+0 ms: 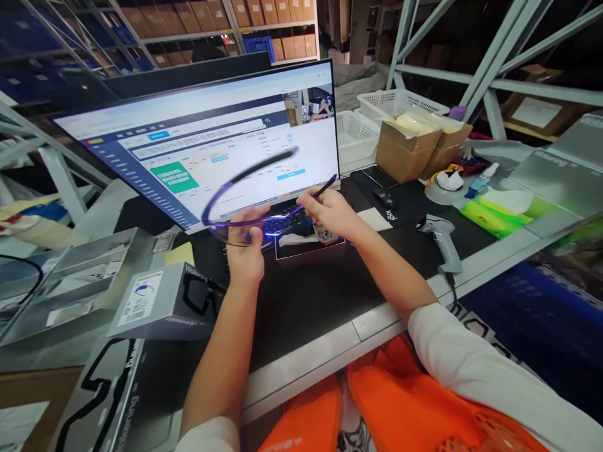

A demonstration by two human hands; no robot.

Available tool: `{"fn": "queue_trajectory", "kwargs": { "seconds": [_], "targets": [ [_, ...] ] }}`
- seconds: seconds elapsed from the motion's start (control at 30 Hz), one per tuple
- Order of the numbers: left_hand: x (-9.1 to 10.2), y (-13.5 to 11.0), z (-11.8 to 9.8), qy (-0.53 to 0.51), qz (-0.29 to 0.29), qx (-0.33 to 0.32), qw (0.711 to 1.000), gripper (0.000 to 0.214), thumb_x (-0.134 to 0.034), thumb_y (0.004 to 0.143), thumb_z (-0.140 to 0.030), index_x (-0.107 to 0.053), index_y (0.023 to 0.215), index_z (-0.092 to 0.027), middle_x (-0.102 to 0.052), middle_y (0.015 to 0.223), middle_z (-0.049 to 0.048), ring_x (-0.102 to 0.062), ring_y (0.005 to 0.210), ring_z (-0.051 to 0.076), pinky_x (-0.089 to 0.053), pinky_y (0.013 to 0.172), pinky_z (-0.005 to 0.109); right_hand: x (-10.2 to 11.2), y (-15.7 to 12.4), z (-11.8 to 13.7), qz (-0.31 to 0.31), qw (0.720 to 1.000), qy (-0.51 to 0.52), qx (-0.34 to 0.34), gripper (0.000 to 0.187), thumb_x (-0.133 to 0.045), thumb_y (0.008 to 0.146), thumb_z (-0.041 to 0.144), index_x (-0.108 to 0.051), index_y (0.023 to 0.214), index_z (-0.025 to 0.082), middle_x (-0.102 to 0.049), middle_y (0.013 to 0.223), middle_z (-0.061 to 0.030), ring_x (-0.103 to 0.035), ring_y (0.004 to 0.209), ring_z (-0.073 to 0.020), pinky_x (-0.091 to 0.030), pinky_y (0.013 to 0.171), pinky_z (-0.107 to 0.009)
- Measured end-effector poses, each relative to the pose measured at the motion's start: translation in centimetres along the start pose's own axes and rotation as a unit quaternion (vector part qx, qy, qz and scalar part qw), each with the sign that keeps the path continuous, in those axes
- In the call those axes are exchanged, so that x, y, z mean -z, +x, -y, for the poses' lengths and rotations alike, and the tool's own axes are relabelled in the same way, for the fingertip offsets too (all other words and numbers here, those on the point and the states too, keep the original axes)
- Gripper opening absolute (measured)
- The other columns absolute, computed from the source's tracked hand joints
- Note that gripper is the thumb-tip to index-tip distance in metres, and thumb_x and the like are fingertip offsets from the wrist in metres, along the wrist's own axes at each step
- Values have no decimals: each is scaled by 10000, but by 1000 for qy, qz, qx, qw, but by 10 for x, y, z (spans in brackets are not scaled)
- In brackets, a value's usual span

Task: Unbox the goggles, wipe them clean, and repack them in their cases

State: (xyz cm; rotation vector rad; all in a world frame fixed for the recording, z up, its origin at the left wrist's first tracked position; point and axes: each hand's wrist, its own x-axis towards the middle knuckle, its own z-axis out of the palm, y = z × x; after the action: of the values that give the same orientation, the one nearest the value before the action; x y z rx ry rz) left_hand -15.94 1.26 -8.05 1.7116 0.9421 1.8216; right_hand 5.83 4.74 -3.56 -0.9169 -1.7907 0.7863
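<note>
I hold a pair of purple-framed glasses (245,221) up in front of a wide monitor (198,144). My left hand (245,245) pinches the front of the frame near its left lens. My right hand (330,210) grips the right end of the frame by the temple arm, which sticks up to the right. The other temple arm swings out toward the screen and is blurred. Under my hands, on the black desk mat (301,295), lies a white cloth (298,239). A grey glasses box (162,301) stands just left of my left forearm.
A barcode scanner (440,235) and a black mouse (385,198) lie right of my hands. Brown cardboard boxes (414,147), white baskets (396,103), a green tissue pack (494,216) and a spray bottle sit at the back right. More grey boxes are stacked at the left. Metal shelving surrounds the desk.
</note>
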Motion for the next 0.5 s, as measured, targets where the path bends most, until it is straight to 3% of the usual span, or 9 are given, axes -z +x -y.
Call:
{"fn": "queue_trajectory", "kwargs": {
  "seconds": [0.1,0.17,0.23,0.3,0.37,0.43,0.5],
  "targets": [
    [5,6,-11,5,-73,8,997,517,-659,901,-585,-570,1285,-251,-743,1138,86,-719,1136,240,-522,1089,434,36,8,-12,9,997,-66,-37,494,-460,1040,553,-504,1357,176,-691,1046,-48,-643,850,-142,-499,773,-247],
    [12,9,-17,46,-107,1,993,520,-725,856,-533,-581,1260,-239,-749,1086,70,-732,1089,229,-542,1060,411,59,12,-29,-17,972,-205,-110,461,-331,1084,511,-534,1296,155,-685,1155,-94,-641,935,-144,-488,806,-247],
    [20,11,-24,87,-123,-10,988,530,-785,799,-456,-599,1242,-233,-752,1075,59,-735,1069,228,-559,1035,398,71,10,-51,9,927,-325,-185,386,-471,1040,485,-622,1092,133,-702,1097,-125,-636,953,-177,-475,829,-276],
    [28,11,-32,137,-130,-23,982,492,-813,759,-370,-646,1200,-230,-756,1086,53,-732,1061,237,-568,1020,400,68,-1,-73,61,898,-370,-231,293,-732,879,416,-647,849,136,-713,920,-128,-645,902,-218,-470,821,-309],
    [34,9,-41,204,-120,-36,971,401,-798,760,-294,-705,1146,-234,-757,1107,50,-715,1085,252,-550,1043,414,57,-20,-91,95,887,-377,-247,300,-860,726,307,-607,676,154,-693,799,-118,-658,866,-241,-470,810,-317],
    [38,8,-49,258,-94,-51,960,354,-761,779,-232,-735,1132,-246,-750,1136,42,-691,1118,258,-521,1075,416,45,-41,-102,102,887,-379,-242,309,-856,698,220,-566,606,164,-686,797,-124,-663,883,-246,-463,831,-317],
    [40,7,-55,279,-68,-67,956,379,-721,788,-183,-730,1162,-249,-737,1157,38,-674,1135,254,-501,1089,404,39,-56,-108,88,897,-370,-223,291,-780,756,156,-542,589,173,-681,822,-130,-650,893,-224,-448,861,-314]
  ]
}}
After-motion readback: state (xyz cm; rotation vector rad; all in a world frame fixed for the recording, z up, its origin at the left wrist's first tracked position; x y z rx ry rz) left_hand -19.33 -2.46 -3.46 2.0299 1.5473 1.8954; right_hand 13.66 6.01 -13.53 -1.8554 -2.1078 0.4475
